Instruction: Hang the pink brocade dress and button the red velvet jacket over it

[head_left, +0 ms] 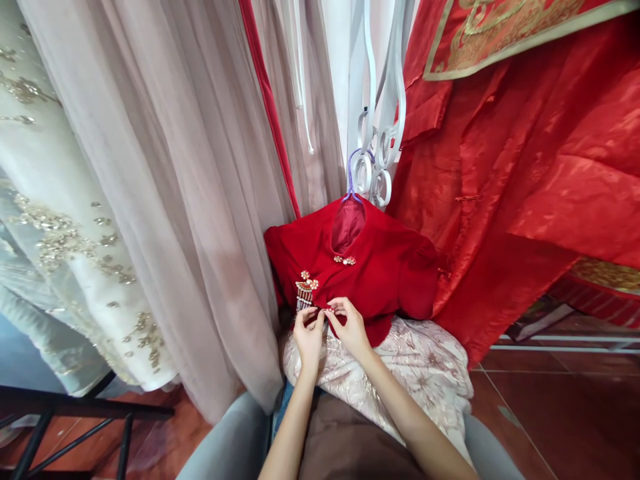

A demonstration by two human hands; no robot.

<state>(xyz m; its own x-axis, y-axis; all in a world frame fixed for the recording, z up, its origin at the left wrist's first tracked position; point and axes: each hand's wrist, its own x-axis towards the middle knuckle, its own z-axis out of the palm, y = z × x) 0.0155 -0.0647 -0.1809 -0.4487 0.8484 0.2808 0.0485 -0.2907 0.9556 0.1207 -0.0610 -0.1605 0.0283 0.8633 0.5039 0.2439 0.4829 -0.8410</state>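
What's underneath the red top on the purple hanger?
Pale, patterned fabric shows below the lower edge of the red top. The rest underneath is covered, so I can't tell how far that fabric continues.

Deep-red short-sleeved garment (383, 267) on purple hanger (350, 175), neckline up, front outward; jewelled flower ornament (345, 261) at neckline

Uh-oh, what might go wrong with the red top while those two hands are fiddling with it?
The beaded tassel hangs close to the left hand, so a finger might snag it. The right hand and left hand pinch a small beaded piece, which might slip away. The red top is on a purple hanger; a hard tug might pull it loose.
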